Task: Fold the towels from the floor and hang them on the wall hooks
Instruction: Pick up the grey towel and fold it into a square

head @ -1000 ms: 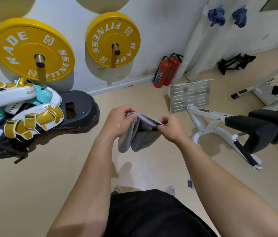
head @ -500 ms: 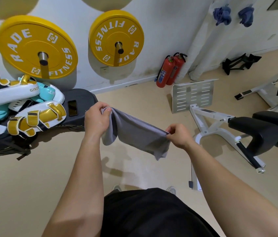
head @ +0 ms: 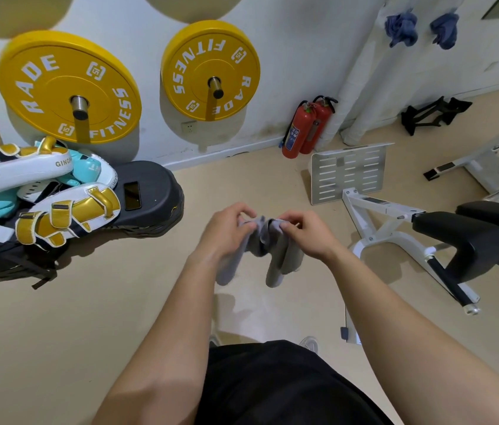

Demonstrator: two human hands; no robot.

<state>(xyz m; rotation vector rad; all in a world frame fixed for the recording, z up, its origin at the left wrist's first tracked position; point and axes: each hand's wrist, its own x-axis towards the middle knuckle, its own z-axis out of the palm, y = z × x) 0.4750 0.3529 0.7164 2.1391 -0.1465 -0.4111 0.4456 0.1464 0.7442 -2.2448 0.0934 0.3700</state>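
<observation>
Both hands met in front of the body. The left hand (head: 228, 228) and the right hand (head: 309, 234) were held almost touching, knuckles up, each pinching the gathered top edge of a grey towel (head: 285, 256) between thumb and curled fingers. Both bare forearms reached forward and converged toward the cloth, wrists slightly bent. The grey towel hung below the hands in two folded lobes, one under each hand, clear of the beige floor (head: 88, 317).

To the left on the floor lay a black platform (head: 153, 204) with a phone (head: 132, 196) on it, beside a pile of white-and-gold pads (head: 67, 216). Yellow weight plates (head: 68, 87) hung on pegs on the wall above. Two red fire extinguishers (head: 305, 130) stood at the wall's base. A white-framed bench (head: 395, 222) with black padding stood to the right. High on the far wall, well apart from the hands, hung two blue towels (head: 401, 27).
</observation>
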